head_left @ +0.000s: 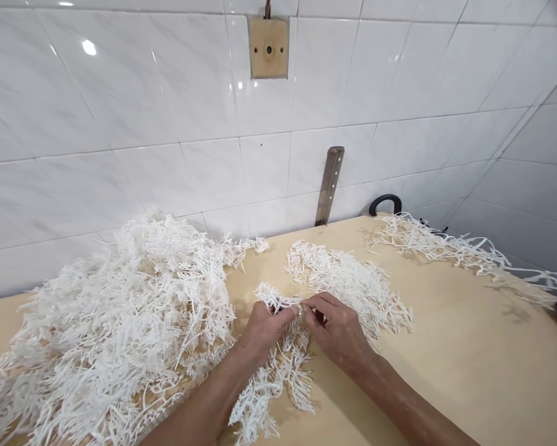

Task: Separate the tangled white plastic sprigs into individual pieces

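My left hand (pixel 263 331) is closed round a white branched plastic sprig (pixel 269 297), its thin prongs sticking out above the fingers. Thumb and forefinger of my right hand (pixel 337 327) pinch the sprig's near end, right beside my left thumb; the exact spot they grip is partly hidden. Below the hands, more white branched strands (pixel 278 381) trail over the table top. On the left rises a large tangled heap of white sprigs (pixel 134 322). Just behind my right hand lies a smaller, flatter pile of white pieces (pixel 352 282).
The pale yellow table (pixel 468 359) meets a white tiled wall. Bare, longer white stems (pixel 459 248) lie along its back right edge. A black curved handle (pixel 386 201) and a slotted metal bracket (pixel 330 186) stand at the back. A socket plate (pixel 269 59) is on the wall.
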A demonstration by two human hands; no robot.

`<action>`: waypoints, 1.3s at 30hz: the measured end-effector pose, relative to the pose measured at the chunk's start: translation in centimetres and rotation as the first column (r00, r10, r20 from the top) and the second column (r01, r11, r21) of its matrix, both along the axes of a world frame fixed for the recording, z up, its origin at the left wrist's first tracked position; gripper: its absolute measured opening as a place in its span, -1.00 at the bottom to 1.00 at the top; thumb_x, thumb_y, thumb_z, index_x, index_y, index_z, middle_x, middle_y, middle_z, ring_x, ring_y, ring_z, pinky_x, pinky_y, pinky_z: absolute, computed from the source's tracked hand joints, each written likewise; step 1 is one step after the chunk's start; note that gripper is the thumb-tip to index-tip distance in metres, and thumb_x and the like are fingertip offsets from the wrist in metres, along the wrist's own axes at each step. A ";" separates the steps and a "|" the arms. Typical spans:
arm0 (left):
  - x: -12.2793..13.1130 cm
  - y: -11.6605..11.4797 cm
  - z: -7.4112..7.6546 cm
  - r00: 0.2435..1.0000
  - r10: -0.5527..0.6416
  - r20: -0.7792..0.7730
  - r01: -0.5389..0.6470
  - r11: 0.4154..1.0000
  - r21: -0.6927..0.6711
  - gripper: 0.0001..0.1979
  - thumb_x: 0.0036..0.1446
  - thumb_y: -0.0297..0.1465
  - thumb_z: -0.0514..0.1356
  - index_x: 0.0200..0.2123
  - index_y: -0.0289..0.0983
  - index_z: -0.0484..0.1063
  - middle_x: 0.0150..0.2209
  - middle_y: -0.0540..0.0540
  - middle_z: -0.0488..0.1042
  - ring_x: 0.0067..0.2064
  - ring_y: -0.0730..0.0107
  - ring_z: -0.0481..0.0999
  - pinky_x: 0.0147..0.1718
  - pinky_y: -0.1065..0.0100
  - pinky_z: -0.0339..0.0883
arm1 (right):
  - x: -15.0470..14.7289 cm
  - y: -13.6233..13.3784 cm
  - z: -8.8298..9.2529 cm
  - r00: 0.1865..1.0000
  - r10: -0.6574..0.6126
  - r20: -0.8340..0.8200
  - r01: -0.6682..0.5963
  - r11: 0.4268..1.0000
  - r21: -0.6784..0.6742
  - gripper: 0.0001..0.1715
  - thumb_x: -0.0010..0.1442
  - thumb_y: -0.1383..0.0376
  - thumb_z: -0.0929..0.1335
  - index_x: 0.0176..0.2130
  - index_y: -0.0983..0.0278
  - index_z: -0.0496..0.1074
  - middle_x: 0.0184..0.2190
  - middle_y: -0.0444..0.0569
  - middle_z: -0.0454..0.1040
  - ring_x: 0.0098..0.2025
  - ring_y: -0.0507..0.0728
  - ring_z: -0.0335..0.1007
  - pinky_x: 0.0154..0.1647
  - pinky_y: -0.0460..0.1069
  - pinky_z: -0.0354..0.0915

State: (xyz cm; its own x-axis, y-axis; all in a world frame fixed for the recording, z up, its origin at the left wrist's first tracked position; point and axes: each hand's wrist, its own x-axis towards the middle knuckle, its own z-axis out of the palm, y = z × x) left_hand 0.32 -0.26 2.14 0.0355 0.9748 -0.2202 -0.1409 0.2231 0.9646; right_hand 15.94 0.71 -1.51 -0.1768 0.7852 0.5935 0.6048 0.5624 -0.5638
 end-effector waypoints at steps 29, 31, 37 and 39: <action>0.0 0.5 -1.9 0.993 0.115 0.007 -0.115 0.993 0.019 -0.49 -0.18 -0.05 0.41 -0.70 -0.28 0.25 -0.73 0.09 0.17 -0.63 0.57 0.12 -0.60 0.43 -0.04 | 0.0 -0.6 1.2 0.985 0.006 -0.174 -0.029 0.992 -0.127 -0.80 0.27 0.25 0.31 -0.26 0.23 0.53 -0.28 0.00 0.54 -0.37 0.07 0.43 -0.43 -0.07 0.38; 0.0 0.5 -1.9 0.995 0.097 -0.005 -0.097 0.995 0.026 -0.49 -0.16 -0.05 0.40 -0.71 -0.28 0.25 -0.73 0.09 0.16 -0.62 0.57 0.11 -0.60 0.43 -0.04 | -0.2 -0.6 1.0 0.983 0.009 -0.186 -0.032 0.992 -0.121 -0.81 0.27 0.26 0.32 -0.24 0.24 0.54 -0.27 0.01 0.54 -0.38 0.07 0.43 -0.42 -0.06 0.39; 0.2 0.2 -1.7 0.994 0.088 -0.059 -0.085 0.995 0.042 -0.49 -0.15 -0.08 0.39 -0.74 -0.27 0.22 -0.74 0.10 0.14 -0.62 0.57 0.09 -0.59 0.42 -0.05 | -0.3 -0.5 0.9 0.981 0.011 -0.195 -0.035 0.993 -0.117 -0.84 0.25 0.28 0.33 -0.28 0.24 0.52 -0.31 -0.02 0.53 -0.38 0.07 0.43 -0.44 -0.06 0.36; 0.2 0.1 -1.5 0.992 0.081 -0.093 -0.077 0.996 0.044 -0.48 -0.13 -0.08 0.38 -0.75 -0.27 0.21 -0.74 0.10 0.13 -0.62 0.56 0.10 -0.58 0.41 -0.04 | -0.4 -0.5 1.0 0.983 -0.004 -0.186 -0.020 0.992 -0.127 -0.84 0.24 0.29 0.32 -0.30 0.25 0.51 -0.33 -0.03 0.52 -0.41 0.06 0.41 -0.44 -0.06 0.35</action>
